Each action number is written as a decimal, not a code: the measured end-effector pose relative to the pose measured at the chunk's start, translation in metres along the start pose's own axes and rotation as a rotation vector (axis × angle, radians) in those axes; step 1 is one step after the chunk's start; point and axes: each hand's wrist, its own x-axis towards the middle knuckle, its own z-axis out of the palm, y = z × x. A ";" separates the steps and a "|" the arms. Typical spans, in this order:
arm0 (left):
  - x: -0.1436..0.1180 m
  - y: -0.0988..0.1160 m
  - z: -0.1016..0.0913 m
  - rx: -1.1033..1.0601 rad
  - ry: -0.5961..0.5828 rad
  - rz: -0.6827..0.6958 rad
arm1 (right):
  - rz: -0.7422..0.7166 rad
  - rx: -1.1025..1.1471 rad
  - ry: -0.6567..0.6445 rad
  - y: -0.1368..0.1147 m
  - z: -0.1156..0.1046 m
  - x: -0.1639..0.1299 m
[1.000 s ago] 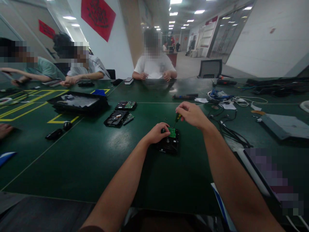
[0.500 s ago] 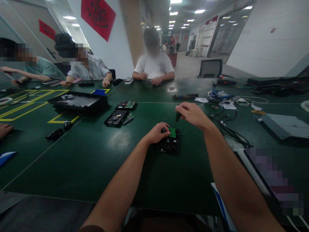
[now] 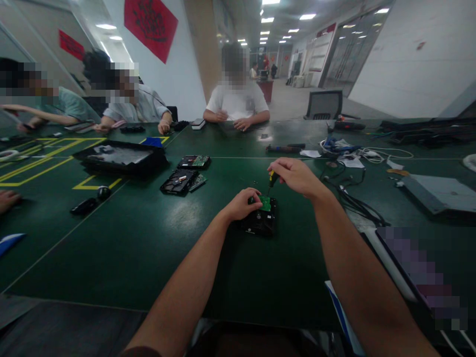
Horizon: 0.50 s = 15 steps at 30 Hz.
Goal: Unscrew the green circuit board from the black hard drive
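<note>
A black hard drive (image 3: 260, 225) lies on the green table in front of me, and a green circuit board (image 3: 265, 203) shows on its upper face. My left hand (image 3: 241, 204) is closed on the drive's left side, its thumb and fingers at the edge of the board. My right hand (image 3: 295, 176) grips a screwdriver (image 3: 274, 178) with a yellow and dark handle, shaft pointing down. The tip meets the far right part of the drive near the board; the exact contact spot is too small to make out. Tiny screws (image 3: 255, 183) lie beyond the drive.
Left of my hands are two more opened drives (image 3: 180, 182) (image 3: 194, 161) and a black tray (image 3: 122, 163). Cables (image 3: 353, 203), a grey metal box (image 3: 439, 196) and a pixelated screen (image 3: 416, 272) lie to the right. Several people sit across the table.
The screwdriver has turned in my right hand: yellow now shows on its handle where it looked dark. My right hand has shifted slightly left; my left hand stays on the drive.
</note>
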 end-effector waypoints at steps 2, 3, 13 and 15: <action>0.000 0.000 0.000 0.003 -0.001 -0.003 | 0.001 -0.081 0.056 -0.001 -0.001 0.000; 0.000 0.000 0.000 0.005 0.000 -0.005 | 0.011 -0.098 0.078 -0.002 -0.002 -0.001; 0.000 0.002 -0.001 0.016 -0.002 0.001 | 0.018 0.109 -0.039 -0.006 0.000 -0.003; 0.000 0.002 -0.001 0.016 0.000 0.003 | 0.019 0.113 -0.059 -0.005 -0.001 -0.003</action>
